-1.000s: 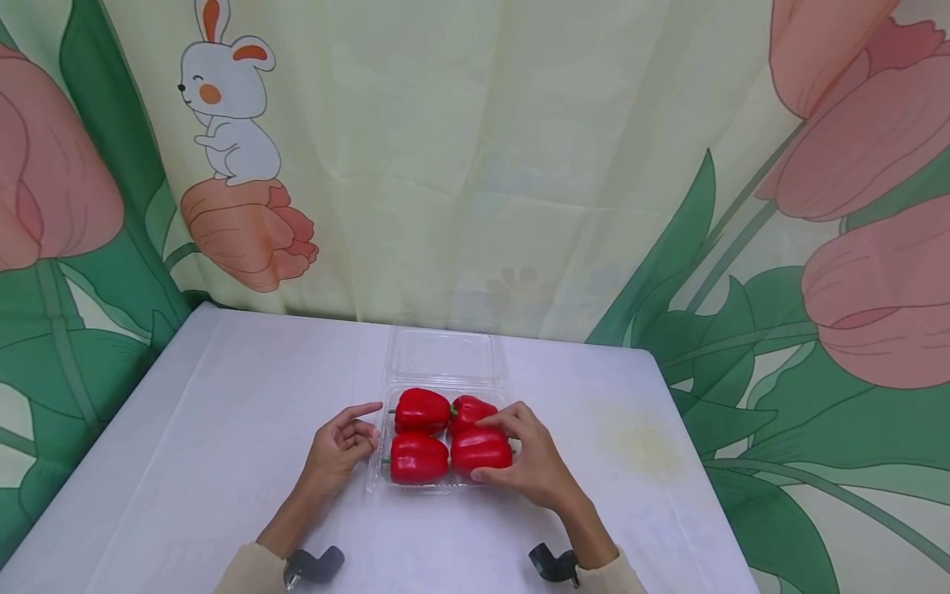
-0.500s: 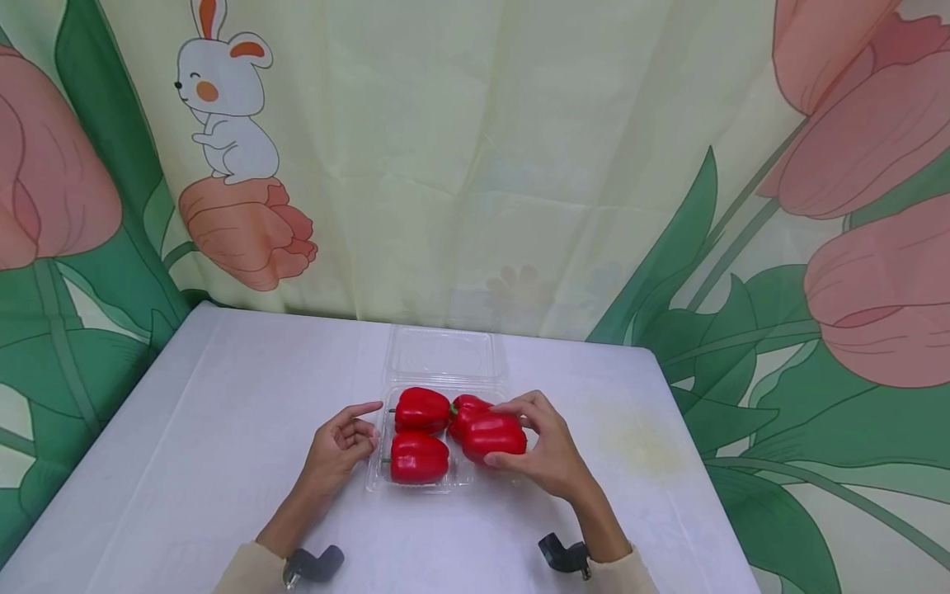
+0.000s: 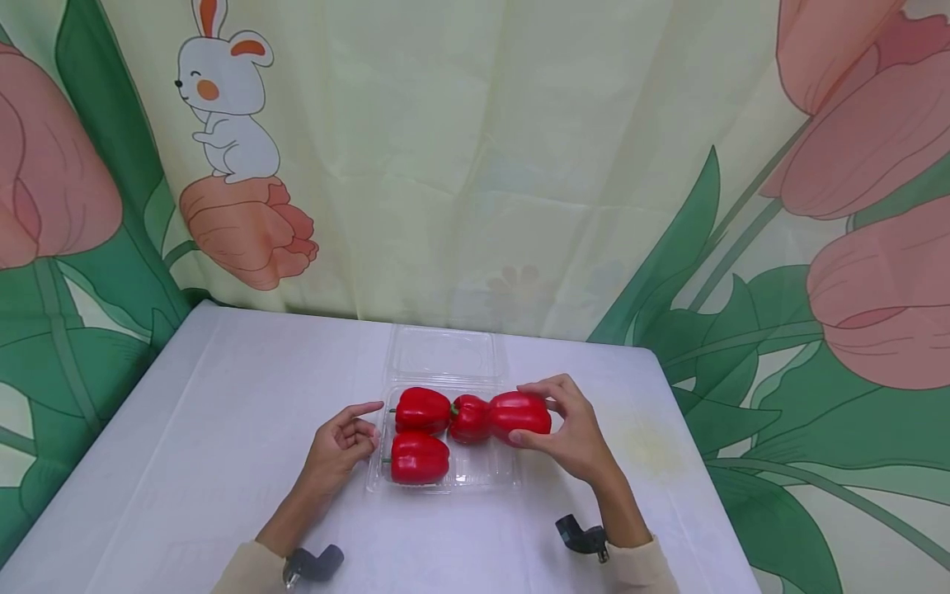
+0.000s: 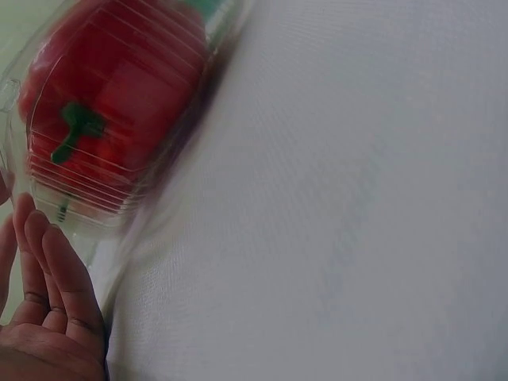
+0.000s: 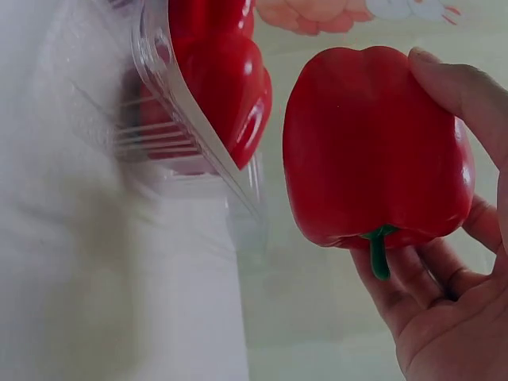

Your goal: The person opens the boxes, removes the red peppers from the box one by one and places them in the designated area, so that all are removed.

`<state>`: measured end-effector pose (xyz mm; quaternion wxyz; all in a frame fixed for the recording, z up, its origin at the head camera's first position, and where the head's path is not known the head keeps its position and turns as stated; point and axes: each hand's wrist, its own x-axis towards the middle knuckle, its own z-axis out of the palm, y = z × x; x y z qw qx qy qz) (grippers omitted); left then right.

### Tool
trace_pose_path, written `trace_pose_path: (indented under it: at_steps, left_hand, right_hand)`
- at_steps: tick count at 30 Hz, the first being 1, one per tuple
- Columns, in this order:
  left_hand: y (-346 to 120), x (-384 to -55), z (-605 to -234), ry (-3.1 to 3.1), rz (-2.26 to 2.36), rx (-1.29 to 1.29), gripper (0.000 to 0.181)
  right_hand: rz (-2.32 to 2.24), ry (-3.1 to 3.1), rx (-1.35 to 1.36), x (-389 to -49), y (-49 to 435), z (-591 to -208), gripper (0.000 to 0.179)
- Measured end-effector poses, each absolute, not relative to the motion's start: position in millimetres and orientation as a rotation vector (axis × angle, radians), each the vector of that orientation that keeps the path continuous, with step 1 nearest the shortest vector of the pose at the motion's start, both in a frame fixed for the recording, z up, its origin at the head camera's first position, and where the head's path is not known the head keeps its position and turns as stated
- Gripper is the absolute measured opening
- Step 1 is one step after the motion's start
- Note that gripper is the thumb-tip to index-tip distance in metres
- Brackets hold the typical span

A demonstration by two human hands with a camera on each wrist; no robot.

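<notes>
My right hand (image 3: 575,425) holds a red bell pepper (image 3: 519,417), thumb on one side and fingers on the other. In the right wrist view this pepper (image 5: 377,147) hangs with its green stem down, clear of the container. My left hand (image 3: 337,450) rests at the left rim of a clear plastic clamshell container (image 3: 482,477). In the left wrist view its fingers (image 4: 67,274) lie fairly straight beside the container's ribbed wall. Inside are three red bell peppers: one back left (image 3: 421,410), one front left (image 3: 419,458), and one back right (image 3: 469,419), partly hidden behind the held one.
The container's clear lid (image 3: 443,355) lies folded open toward the back of the white-covered table (image 3: 282,363). A curtain (image 3: 445,165) printed with tulips and a rabbit hangs behind the table. Black wrist-camera mounts (image 3: 315,565) sit at both wrists.
The right hand has lifted the front-right bell pepper out of its place and moved it up and to the right. The left hand has stayed at the container's left rim.
</notes>
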<state>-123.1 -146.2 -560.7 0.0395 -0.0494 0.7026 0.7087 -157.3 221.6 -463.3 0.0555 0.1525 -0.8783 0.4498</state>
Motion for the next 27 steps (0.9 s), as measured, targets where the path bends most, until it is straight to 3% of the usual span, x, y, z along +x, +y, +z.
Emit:
trace_pose_path:
  at_steps: [27]
  left_hand:
    - [-145,-122,-559,2.149,2.177,-0.15,0.052]
  right_hand:
    - [1.348,-2.684,0.189,-181,261,-478,0.076]
